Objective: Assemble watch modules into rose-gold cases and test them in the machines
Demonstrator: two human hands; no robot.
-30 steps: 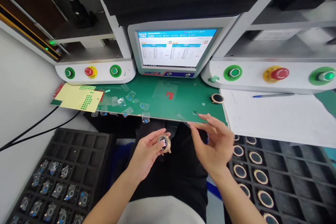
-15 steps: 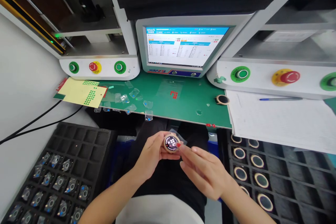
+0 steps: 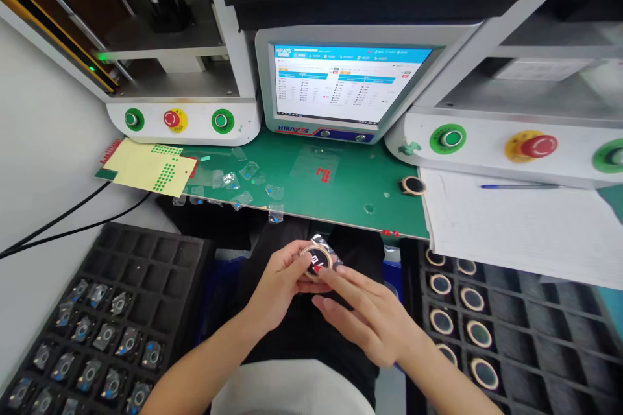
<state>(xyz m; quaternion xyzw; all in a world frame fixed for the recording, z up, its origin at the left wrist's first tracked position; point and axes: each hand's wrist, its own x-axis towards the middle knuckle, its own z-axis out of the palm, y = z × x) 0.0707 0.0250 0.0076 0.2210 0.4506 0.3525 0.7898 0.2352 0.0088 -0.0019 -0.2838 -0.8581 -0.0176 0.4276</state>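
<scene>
While the left hand (image 3: 280, 285) pinches the round watch (image 3: 315, 260), the right hand (image 3: 372, 318), fingers extended, half hides its lit face.

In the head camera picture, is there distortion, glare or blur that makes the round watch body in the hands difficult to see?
Head view: wide-angle lens bends the machine housings and green mat outward at the edges; the monitor is bright but legible only in part; the watch body, held by the left hand and touched by the right hand, is fairly sharp, its screen lit.
</scene>
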